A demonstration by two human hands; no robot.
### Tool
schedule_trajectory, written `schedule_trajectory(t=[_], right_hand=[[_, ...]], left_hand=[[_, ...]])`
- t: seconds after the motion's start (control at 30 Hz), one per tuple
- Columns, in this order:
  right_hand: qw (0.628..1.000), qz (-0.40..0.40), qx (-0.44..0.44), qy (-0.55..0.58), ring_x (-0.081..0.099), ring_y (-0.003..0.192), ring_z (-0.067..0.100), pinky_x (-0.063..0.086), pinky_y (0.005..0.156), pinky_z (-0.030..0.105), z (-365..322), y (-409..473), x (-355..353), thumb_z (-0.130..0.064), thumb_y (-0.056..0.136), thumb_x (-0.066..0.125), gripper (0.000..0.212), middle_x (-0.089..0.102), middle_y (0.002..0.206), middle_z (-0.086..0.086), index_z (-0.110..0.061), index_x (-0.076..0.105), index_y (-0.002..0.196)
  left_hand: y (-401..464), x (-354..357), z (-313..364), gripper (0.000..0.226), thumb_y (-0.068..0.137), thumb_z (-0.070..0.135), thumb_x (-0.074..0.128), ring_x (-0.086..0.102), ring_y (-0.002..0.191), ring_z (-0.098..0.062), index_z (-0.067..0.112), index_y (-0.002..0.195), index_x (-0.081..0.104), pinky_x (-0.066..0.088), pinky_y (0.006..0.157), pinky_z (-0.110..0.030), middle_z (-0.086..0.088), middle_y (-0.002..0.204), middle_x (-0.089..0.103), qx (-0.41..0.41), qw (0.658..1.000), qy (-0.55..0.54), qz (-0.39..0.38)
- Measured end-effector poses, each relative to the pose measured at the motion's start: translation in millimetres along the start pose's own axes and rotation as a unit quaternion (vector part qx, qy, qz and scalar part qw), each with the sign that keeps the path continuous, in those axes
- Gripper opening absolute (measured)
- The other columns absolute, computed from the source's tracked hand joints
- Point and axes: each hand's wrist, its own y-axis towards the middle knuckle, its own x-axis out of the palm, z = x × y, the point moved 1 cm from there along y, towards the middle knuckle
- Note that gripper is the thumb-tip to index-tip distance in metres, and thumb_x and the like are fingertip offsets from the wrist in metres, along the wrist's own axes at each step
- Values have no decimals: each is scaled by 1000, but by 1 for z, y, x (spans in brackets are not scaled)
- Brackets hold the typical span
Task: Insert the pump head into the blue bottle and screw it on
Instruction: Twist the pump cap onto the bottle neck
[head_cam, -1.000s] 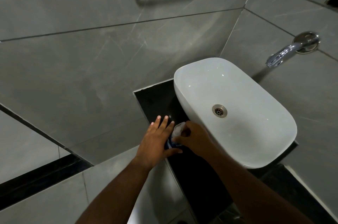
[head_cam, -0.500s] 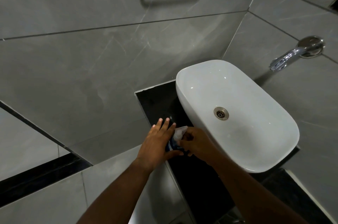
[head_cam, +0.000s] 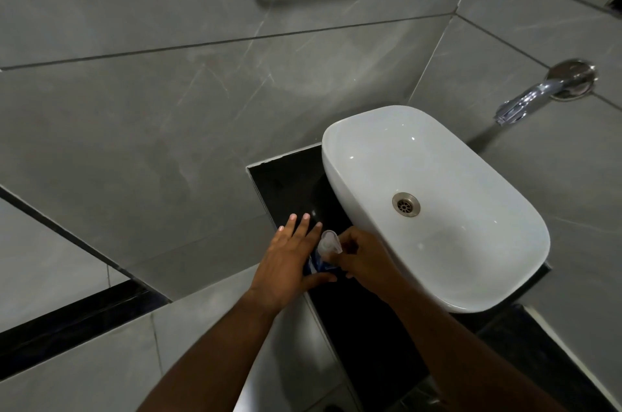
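Nearest us, our left hand lies flat-fingered against the small blue plastic bottle on the glossy black worktop; our right hand's grip pinches the clear plastic pump head atop it. Beyond: white oval ceramic basin, chrome wall spout.

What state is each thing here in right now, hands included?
Left hand: fingers spread, steadying the blue bottle.
Right hand: closed on the pump head.
Pump head: on top of the bottle.
Blue bottle: upright on the black counter, mostly hidden.
Basin: empty, drain open.
Tap: no water running.
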Motion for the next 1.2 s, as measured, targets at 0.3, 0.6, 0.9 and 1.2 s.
schedule_trajectory(t=[0.3, 0.6, 0.9, 1.2], right_hand=[[997, -58, -42, 4, 70, 87, 19, 61, 74, 39, -7, 1, 0, -22, 88, 67, 13, 72, 96, 7, -19, 65, 100], [992, -122, -16, 11, 69, 99, 25, 60, 83, 44, -10, 7, -7, -17, 87, 67, 34, 69, 110, 10, -26, 59, 119], [995, -73, -23, -69, 66, 91, 19, 58, 83, 36, -14, 9, -3, -29, 75, 78, 39, 67, 96, -1, -20, 58, 107], [992, -66, -14, -108, 67, 89, 21, 58, 85, 42, -16, 10, -2, -27, 80, 73, 28, 68, 96, 7, -15, 58, 100]], left_hand=[[0, -1, 2, 91, 77, 69, 56, -7, 145, -18, 28, 149, 20, 2, 117, -42, -3, 160, 10, -1, 1000, -7, 1], [0, 0, 1, 90, 76, 70, 53, -7, 144, -18, 30, 149, 18, 1, 117, -42, 0, 158, 7, 2, 1000, -11, 3], [-1, 1, 2, 89, 79, 67, 56, -9, 144, -16, 30, 149, 16, -2, 116, -39, 7, 154, 0, -8, 1000, -18, 3], [-1, 4, 1, 90, 78, 69, 56, -10, 144, -16, 31, 149, 15, -1, 117, -40, 7, 154, -1, -11, 1000, -12, 7]])
